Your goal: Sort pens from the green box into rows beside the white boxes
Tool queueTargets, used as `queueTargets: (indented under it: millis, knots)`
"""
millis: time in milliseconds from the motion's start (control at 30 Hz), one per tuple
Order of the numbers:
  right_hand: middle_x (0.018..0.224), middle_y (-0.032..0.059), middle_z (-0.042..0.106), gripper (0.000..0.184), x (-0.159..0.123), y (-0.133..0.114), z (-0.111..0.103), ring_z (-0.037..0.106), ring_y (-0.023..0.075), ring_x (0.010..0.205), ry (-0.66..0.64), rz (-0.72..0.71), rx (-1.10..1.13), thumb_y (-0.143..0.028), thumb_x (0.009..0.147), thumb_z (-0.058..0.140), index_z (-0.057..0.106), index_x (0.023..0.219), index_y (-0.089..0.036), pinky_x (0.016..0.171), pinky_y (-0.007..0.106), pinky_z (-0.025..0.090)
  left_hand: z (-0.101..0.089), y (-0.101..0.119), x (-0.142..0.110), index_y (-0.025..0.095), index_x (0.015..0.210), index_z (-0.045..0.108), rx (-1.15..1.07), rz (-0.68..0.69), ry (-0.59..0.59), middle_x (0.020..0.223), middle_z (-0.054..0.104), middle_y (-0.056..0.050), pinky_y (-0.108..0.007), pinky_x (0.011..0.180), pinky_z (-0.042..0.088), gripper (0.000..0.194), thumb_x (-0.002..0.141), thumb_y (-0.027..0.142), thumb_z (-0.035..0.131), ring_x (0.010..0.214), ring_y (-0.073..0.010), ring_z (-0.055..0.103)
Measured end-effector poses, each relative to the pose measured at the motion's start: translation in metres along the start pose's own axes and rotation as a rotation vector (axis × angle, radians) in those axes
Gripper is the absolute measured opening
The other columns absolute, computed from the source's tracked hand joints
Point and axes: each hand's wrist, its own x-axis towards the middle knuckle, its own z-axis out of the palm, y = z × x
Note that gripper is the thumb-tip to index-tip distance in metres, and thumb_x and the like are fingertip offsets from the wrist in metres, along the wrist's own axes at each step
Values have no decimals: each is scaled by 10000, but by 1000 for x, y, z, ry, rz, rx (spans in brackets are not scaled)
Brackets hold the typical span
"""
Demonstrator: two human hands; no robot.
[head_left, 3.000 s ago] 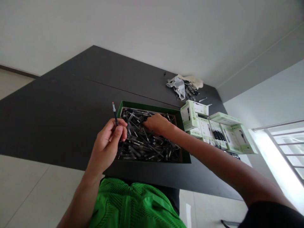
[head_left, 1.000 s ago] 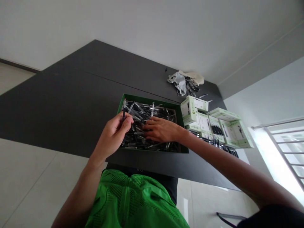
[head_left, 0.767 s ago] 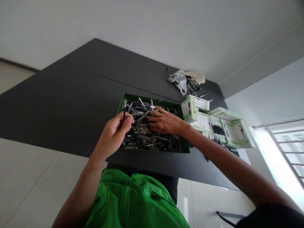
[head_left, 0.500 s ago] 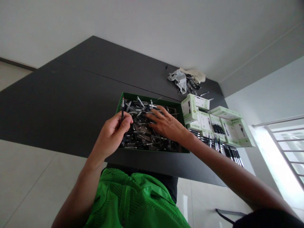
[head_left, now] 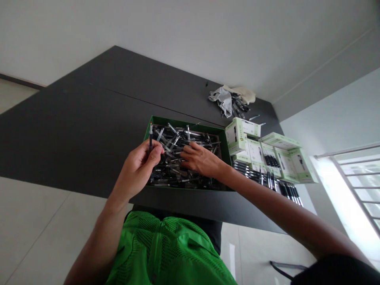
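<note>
A green box (head_left: 190, 192) full of dark pens and pen parts (head_left: 178, 170) sits on a black table (head_left: 89, 122). My left hand (head_left: 138, 172) hovers at the box's left end, closed round a thin dark pen (head_left: 151, 136) that points upward with a red tip. My right hand (head_left: 201, 159) lies in the box among the pens with its fingers curled down into the pile. What those fingers hold is hidden.
Several pale green retail boxes (head_left: 261, 152) stand right of the green box, with a row of dark pens (head_left: 279, 186) in front of them. A grey cloth (head_left: 224, 99) with more pens lies at the table's far edge. A white wall rises behind.
My right hand has been raking through the pens, stretching its fingers and then curling them back toward me. My left hand has kept its pen, lowering slightly toward the box.
</note>
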Motion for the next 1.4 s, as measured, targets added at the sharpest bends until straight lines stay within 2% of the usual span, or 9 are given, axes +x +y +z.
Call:
queueTargets:
  millis: [167, 467, 600, 733, 800, 933, 1033, 1233, 1400]
  knots:
    - [973, 86, 740, 246, 11, -5, -3, 563, 287, 1029, -44, 17, -8, -198, 1047, 632, 776, 847, -206, 925, 434, 407, 1, 1, 1, 213, 979, 628, 3, 11, 4, 693, 426, 41, -269, 546, 321, 296, 1058, 499, 630, 609, -121, 386]
    - [980, 84, 734, 220, 10, 7, 0, 571, 273, 1011, -58, -54, 30, -198, 1060, 583, 747, 914, -190, 917, 413, 392, 0, 0, 1, 208, 969, 647, 12, 17, -6, 696, 443, 33, -268, 535, 317, 316, 1047, 515, 638, 601, -124, 387]
    - [936, 94, 716, 120, 2, 7, -6, 589, 246, 921, -4, 144, 247, -224, 991, 657, 732, 948, -140, 896, 398, 398, 0, -1, 1, 214, 977, 645, 5, 15, -4, 696, 435, 35, -272, 545, 319, 295, 1056, 498, 630, 607, -126, 380]
    - [877, 52, 723, 96, 4, -5, -17, 606, 168, 785, 102, 318, 670, -118, 910, 660, 743, 956, -129, 778, 309, 411, -1, -2, 0, 216, 987, 647, 9, 14, -5, 696, 436, 35, -272, 545, 318, 291, 1058, 498, 626, 606, -126, 383]
    - [852, 38, 739, 148, 9, -12, -19, 608, 146, 746, 64, 289, 793, -81, 898, 635, 765, 937, -140, 738, 282, 403, -1, -3, 1, 214, 986, 649, 10, 13, -8, 691, 436, 35, -272, 536, 310, 294, 1057, 499, 627, 597, -126, 380]
    - [769, 41, 738, 165, 16, -23, -18, 594, 153, 698, -60, 251, 734, -96, 904, 648, 785, 831, -153, 783, 312, 415, -1, -3, 1, 212, 983, 647, 3, 11, -5, 688, 430, 36, -273, 526, 299, 294, 1055, 497, 631, 586, -124, 371]
    - [786, 54, 761, 182, 12, -24, -13, 618, 156, 693, -131, 247, 785, -79, 914, 645, 806, 857, -142, 766, 307, 436, 0, -3, 1, 213, 981, 648, -4, 2, -3, 696, 432, 33, -274, 535, 310, 303, 1054, 506, 631, 598, -125, 383]
    - [1001, 94, 823, 206, -3, -13, -3, 711, 165, 857, -118, 128, 1062, -91, 988, 645, 828, 1080, -121, 811, 283, 515, -1, -4, 0, 220, 976, 650, -9, -2, -5, 703, 441, 34, -279, 541, 305, 288, 1058, 496, 633, 605, -119, 380]
    - [973, 54, 818, 130, -3, -7, -8, 711, 166, 886, -140, 70, 1006, -143, 954, 761, 846, 1048, -170, 877, 297, 510, -1, -3, 0, 223, 977, 652, -9, -2, -11, 694, 430, 38, -286, 533, 290, 288, 1060, 497, 630, 593, -117, 364]
